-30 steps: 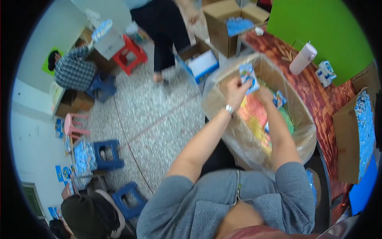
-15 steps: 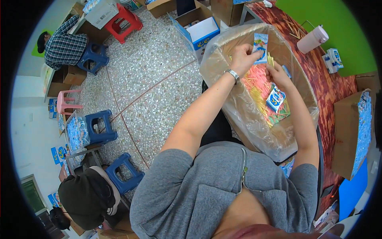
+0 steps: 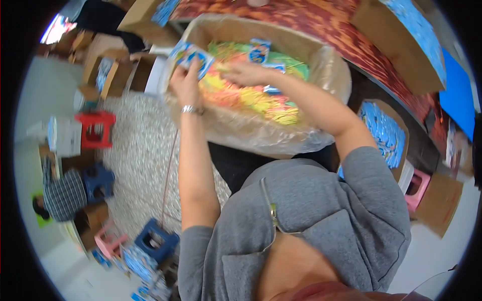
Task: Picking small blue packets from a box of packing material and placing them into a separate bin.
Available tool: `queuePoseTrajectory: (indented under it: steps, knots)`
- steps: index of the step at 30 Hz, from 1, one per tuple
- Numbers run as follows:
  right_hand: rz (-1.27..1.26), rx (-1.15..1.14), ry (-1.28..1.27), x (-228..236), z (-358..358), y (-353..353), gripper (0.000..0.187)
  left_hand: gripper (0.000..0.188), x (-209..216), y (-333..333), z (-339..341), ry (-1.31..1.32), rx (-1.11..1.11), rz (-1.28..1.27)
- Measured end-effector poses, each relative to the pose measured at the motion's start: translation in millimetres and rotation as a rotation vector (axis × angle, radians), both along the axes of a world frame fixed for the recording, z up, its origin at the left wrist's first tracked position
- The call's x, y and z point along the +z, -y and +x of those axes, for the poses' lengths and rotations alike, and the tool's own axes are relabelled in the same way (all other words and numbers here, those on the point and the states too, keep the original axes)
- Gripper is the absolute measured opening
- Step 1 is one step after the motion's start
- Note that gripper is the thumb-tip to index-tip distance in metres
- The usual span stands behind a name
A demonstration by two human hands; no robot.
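Note:
My left hand (image 3: 186,85), wearing a metal watch, pinches a small blue-and-white packet (image 3: 203,60) above the left end of a large carton. Close to the packet's right side is my right hand (image 3: 248,74), its fingers drawn together on thin yellow sticks; motion blurs the fingertips. Below both hands, the carton, lined with clear plastic (image 3: 241,125), holds many thin pink, yellow and green sticks (image 3: 246,98). Two more blue-and-white packets lie on the sticks: one packet (image 3: 259,50) beyond my right hand, another (image 3: 273,89) partly under my right wrist.
A red-brown patterned table (image 3: 301,20) runs behind the carton. Open boxes of blue packets stand at the right, one box (image 3: 396,45) on the table and another (image 3: 381,133) lower. Leftward on the speckled floor (image 3: 135,165) are stools and a seated person (image 3: 65,193) in a checked shirt.
The view has swung round, so the carton now lies crosswise before me. My left hand still holds the packet, now at the carton's left end; my right hand has stayed close to it.

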State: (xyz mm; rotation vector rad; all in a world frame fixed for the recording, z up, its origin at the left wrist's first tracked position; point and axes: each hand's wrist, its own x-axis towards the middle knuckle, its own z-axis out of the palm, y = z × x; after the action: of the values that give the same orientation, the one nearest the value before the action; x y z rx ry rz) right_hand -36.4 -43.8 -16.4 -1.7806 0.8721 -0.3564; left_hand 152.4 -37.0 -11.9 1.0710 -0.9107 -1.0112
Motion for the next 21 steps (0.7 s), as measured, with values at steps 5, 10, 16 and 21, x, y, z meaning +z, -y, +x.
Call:
queuePoseTrajectory:
  steps: [5, 10, 16, 21]
  knots:
    - [-0.127, 0.044, 0.015, 5, -4, 1, 0.032, 0.019, 7, -6, -8, -0.106, -0.05, -0.001]
    - [-0.04, 0.047, 0.068, 13, -7, -2, 0.033, 0.019, 8, -6, -5, -0.219, 0.04, -0.028]
    - [-0.006, 0.259, -0.051, 18, -2, -10, 0.034, 0.012, 3, -6, -15, -0.313, -0.014, -0.001]
    - [-0.1, 0.259, -0.025, 24, 1, -15, 0.036, 0.017, 4, -12, -34, 0.036, -0.178, 0.049]
